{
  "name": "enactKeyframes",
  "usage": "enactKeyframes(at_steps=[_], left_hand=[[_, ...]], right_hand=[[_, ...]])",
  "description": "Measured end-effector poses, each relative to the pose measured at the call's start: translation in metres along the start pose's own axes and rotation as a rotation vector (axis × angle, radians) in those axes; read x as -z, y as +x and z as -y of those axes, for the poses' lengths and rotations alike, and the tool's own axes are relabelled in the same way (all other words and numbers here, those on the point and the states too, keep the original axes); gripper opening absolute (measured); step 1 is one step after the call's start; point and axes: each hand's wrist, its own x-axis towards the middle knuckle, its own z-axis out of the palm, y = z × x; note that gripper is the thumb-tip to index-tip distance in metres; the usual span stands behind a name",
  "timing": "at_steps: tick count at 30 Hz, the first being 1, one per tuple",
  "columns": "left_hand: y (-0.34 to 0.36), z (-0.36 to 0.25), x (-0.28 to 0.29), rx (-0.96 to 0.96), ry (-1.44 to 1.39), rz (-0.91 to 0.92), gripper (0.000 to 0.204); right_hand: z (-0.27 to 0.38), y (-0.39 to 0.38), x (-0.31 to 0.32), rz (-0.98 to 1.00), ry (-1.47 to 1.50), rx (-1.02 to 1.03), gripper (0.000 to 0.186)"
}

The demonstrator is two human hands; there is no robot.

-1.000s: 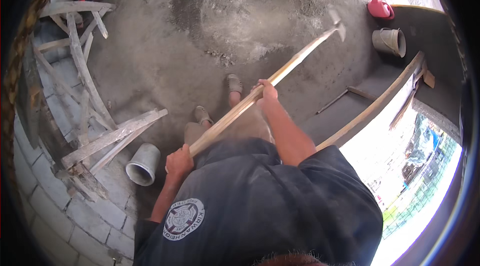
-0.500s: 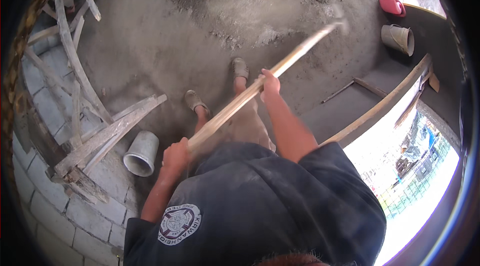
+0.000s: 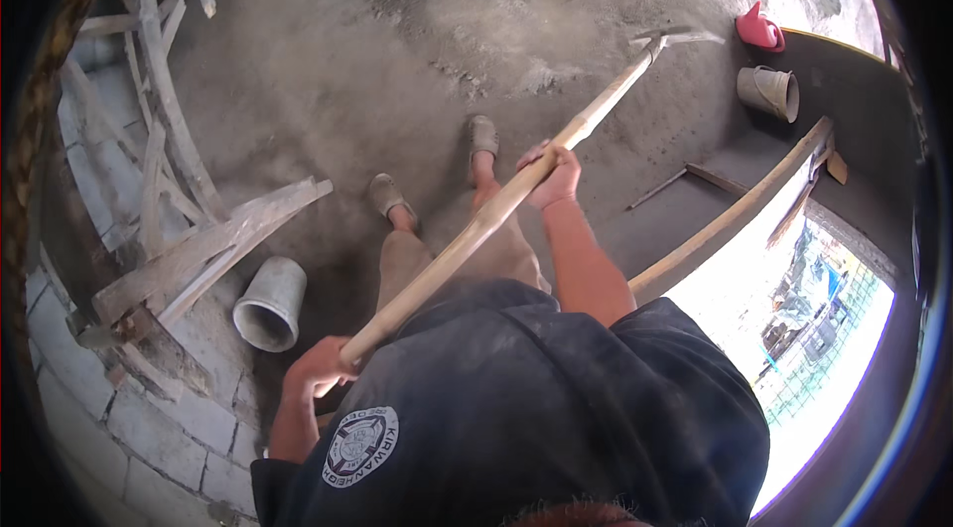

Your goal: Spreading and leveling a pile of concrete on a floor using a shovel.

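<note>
A long-handled digging tool (image 3: 486, 219) with a pale wooden shaft lies slantwise across my body. Its crosswise metal head (image 3: 667, 35) is at the far right, over the grey ground; whether it is a hoe or a pick I cannot tell. Around the near end of the shaft, beside my shirt, my left hand (image 3: 316, 366) is closed. Farther up, about mid-shaft, my right hand (image 3: 552, 176) grips it with the fingers wrapped round. Beyond my feet lies a heap of grey, sandy material (image 3: 526, 6).
A pale bucket (image 3: 271, 304) lies tipped on its side near my left hand, by rough timber pieces (image 3: 213, 249) and a block wall (image 3: 164, 433). At the right are a red plastic container (image 3: 759, 29), another tipped bucket (image 3: 767, 93) and a wooden beam (image 3: 735, 214) edging an opening.
The tool's head has come into clearer view, slightly higher in the picture. My left hand has moved down and left with the shaft end; my right hand has shifted slightly right.
</note>
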Motion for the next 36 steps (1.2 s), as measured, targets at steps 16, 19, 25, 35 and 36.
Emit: enactKeyframes(at_steps=[16,19,25,35,36], left_hand=[[-0.256,0.321,-0.093,0.807,0.461,-0.654,0.032],[-0.286,0.334,-0.112,0.883,0.447,-0.643,0.033],[-0.223,0.277,-0.098,0.944,0.443,-0.703,0.029],[0.02,0.015,-0.087,0.542,0.392,-0.679,0.029],[0.043,0.001,-0.097,0.474,0.4,-0.649,0.029]], right_hand=[[-0.458,-0.042,0.062,-0.218,-0.418,-0.648,0.009],[-0.483,-0.061,0.06,-0.234,-0.541,-0.778,0.014],[-0.442,-0.009,0.05,-0.159,-0.375,-0.775,0.02],[-0.134,0.212,-0.005,-0.296,-0.706,-0.198,0.02],[-0.083,0.233,0.003,-0.275,-0.734,-0.168,0.02]])
